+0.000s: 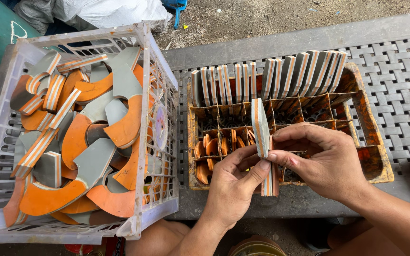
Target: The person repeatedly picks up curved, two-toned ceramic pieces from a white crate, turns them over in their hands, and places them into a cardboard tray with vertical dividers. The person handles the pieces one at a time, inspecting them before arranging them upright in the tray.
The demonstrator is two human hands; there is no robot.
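Hands are pinching one slab (261, 128) together, left hand (233, 182) and right hand (326, 163), above tray (378, 156); crate (160, 85) sitting beside.

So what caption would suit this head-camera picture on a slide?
Both hands pinch a grey-and-orange strip over a rusty divided tray, beside a white crate of curved offcuts.

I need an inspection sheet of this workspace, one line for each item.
Surface: grey woven-pattern plastic table, partly bare.
Job's things: grey-and-orange layered strip held upright by both hands; orange-stained compartment tray with a row of similar strips standing along its far side.
Clutter: white plastic crate full of grey and orange curved offcuts.
Hands: left hand and right hand both pinch the strip.
Cables: nothing seen.
Surroundings: dirt ground, white sack.
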